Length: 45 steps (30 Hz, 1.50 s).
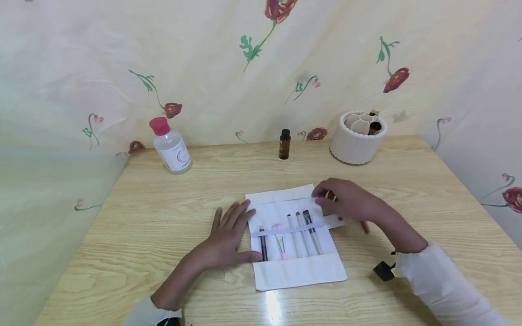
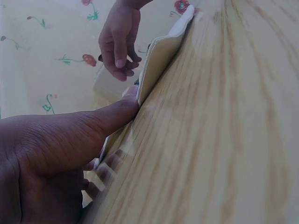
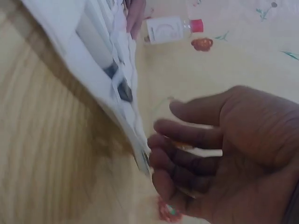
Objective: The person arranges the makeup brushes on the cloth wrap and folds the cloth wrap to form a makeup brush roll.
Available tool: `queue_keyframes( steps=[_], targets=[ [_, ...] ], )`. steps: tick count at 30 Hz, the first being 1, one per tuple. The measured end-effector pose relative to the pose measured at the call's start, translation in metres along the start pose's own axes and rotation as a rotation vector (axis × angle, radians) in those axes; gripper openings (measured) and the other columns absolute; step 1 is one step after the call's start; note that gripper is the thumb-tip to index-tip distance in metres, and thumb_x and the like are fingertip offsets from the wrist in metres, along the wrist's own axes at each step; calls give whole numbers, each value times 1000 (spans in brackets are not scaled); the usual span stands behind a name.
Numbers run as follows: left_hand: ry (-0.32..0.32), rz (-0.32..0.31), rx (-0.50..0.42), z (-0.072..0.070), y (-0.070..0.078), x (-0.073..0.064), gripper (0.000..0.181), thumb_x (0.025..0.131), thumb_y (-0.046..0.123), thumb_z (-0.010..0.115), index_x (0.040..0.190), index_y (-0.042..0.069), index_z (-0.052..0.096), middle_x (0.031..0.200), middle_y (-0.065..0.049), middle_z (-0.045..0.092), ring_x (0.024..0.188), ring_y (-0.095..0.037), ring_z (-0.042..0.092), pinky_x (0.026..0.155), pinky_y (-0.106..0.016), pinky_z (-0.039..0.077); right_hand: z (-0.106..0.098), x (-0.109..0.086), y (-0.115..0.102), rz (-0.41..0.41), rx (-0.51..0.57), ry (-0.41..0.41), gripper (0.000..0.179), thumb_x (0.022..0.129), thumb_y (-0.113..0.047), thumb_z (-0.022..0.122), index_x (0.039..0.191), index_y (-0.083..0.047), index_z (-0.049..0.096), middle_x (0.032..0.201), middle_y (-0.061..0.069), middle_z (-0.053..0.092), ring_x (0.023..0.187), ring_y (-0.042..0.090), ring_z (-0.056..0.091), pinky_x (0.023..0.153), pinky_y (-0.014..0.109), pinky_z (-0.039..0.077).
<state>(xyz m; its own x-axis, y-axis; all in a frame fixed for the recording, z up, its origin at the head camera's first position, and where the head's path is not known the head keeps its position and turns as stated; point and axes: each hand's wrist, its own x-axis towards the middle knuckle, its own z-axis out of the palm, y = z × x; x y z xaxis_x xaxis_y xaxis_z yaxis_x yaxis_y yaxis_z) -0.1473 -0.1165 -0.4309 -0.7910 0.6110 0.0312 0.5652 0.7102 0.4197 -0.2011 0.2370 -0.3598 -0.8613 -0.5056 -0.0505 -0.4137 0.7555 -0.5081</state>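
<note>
A white cloth brush roll (image 1: pixel 301 274) lies unrolled on the table, with several makeup brushes in its pocket and under its lilac band. They include a black-handled brush (image 1: pixel 263 246), a pink fan brush (image 1: pixel 280 242) and pale-handled brushes (image 1: pixel 313 235) with dark tips. My left hand (image 1: pixel 228 240) lies spread along the roll's left edge; the thumb (image 2: pixel 119 112) rests on that edge. At the upper right corner is my right hand (image 1: pixel 348 199), fingers loosely bent, fingertips right at the cloth's edge. Its thumb (image 3: pixel 198 112) stands apart from the cloth. Below the right wrist shows a dark red stick-like end (image 1: pixel 364 227).
At the back left stands a clear bottle (image 1: pixel 174 154) with a pink cap. A small amber bottle (image 1: pixel 284 147) with a black cap is at the back middle. To its right stands a white round holder (image 1: pixel 352 145). Floral cloth (image 1: pixel 220 90) hangs behind the wooden table (image 1: pixel 163 203).
</note>
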Motion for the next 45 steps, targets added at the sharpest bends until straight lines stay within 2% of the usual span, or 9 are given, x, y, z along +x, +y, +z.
queue_keyframes(
  steps=[5,10,14,18,26,29,35,41,45],
  targets=[
    [-6,-3,-3,-1,1,0,107,84,71,65,160,9,22,168,-9,3,153,-34,-1,116,-65,-6,-15,-9,20,216,-164,113,28,100,-20,62,118,1,62,102,14,63,89,28,62,74,47,52],
    [-4,1,-2,0,-2,-1,106,84,70,65,159,9,23,168,-9,4,153,-36,0,115,-66,-4,-18,-19,43,322,-239,59,37,98,-24,63,118,6,56,103,22,59,88,35,61,71,51,50],
    [4,-2,3,0,-3,-2,106,84,71,65,159,9,23,168,-9,3,153,-36,-1,115,-66,-5,-14,-18,54,308,-223,18,31,98,-18,61,116,7,55,102,21,60,90,35,61,73,51,50],
    [7,-5,2,0,-3,-2,106,84,71,64,159,9,23,168,-8,3,153,-35,-1,115,-65,-5,-13,-10,52,287,-152,53,24,99,-12,58,116,5,57,100,17,63,87,29,61,70,44,51],
    [2,-2,-15,1,-2,-1,106,84,70,65,160,9,23,168,-8,3,153,-35,-2,115,-65,-6,-19,7,29,87,20,454,23,100,-15,63,119,-3,61,104,10,66,87,25,67,70,33,54],
    [0,-1,-16,1,-2,-1,106,84,70,65,160,10,22,168,-8,2,153,-35,-3,115,-65,-7,-17,13,20,55,84,523,23,99,-16,65,120,-8,61,106,5,66,86,21,68,70,24,53],
    [-9,-1,-22,0,-2,0,106,84,72,63,160,11,21,168,-7,1,153,-34,-3,115,-65,-7,-2,22,8,37,170,404,22,99,-11,65,119,-6,62,104,7,66,85,20,68,66,28,57],
    [-8,0,-24,0,-1,1,106,85,71,63,160,11,21,168,-7,1,153,-34,-4,115,-65,-7,13,18,5,70,96,222,17,99,-14,65,115,-7,65,96,3,67,79,16,65,65,32,55],
    [-9,2,-25,1,-1,1,106,84,71,64,160,11,21,168,-8,1,153,-35,-3,115,-66,-6,18,9,4,35,44,131,10,97,-15,68,107,-12,68,88,-4,66,78,13,61,67,29,52]
  ],
)
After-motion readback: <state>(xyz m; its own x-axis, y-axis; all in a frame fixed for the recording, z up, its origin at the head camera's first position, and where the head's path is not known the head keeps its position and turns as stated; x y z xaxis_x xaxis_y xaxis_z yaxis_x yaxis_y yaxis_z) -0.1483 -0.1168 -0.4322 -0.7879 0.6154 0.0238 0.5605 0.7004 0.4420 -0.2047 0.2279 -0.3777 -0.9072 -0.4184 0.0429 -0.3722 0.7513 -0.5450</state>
